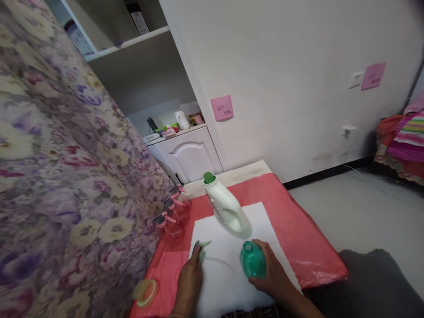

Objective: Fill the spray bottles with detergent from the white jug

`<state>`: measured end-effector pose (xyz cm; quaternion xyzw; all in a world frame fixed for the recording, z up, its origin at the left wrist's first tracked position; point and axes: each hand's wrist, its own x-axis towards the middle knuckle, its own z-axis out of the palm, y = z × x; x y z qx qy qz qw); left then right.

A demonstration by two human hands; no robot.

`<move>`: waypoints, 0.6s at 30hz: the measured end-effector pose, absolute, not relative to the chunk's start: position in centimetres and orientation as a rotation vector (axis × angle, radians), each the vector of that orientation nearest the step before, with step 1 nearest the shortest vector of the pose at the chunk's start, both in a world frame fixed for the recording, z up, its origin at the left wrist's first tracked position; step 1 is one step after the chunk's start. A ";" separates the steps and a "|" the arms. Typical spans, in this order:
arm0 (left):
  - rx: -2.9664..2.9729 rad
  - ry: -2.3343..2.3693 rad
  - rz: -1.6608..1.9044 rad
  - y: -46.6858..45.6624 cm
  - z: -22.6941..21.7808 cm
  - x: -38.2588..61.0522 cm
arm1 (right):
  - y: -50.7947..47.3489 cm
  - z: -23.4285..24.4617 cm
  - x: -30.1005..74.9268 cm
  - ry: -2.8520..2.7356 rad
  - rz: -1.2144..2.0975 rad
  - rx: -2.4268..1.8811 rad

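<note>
My right hand (271,276) is wrapped round a small green bottle (252,259) with no top on it, held over a white cloth (265,225). My left hand (189,280) pinches a green trigger sprayer head (202,247), whose thin tube curves across the cloth. Just beyond the green bottle stands a white detergent jug (227,207) with a green cap, on the same cloth.
The cloth lies on a red-covered table (298,229). Three clear pink-topped spray bottles (174,214) stand at its left edge beside a flowered curtain (66,176). A round yellowish object (145,291) lies near the front left corner. A white cabinet (188,152) stands behind.
</note>
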<state>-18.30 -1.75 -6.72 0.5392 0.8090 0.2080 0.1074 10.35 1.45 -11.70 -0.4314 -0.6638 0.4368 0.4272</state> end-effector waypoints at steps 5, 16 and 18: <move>1.419 2.567 0.589 -3.0 -7.2 -18.3 | 1.5 -11.8 10.4 -1.652 1.090 -1.069; 1.232 2.733 0.478 -0.3 -5.2 -15.2 | 1.4 -11.0 10.5 -1.644 1.115 -1.091; 1.173 2.749 0.468 0.0 -5.2 -15.0 | 1.4 -11.1 10.5 -1.645 1.110 -1.087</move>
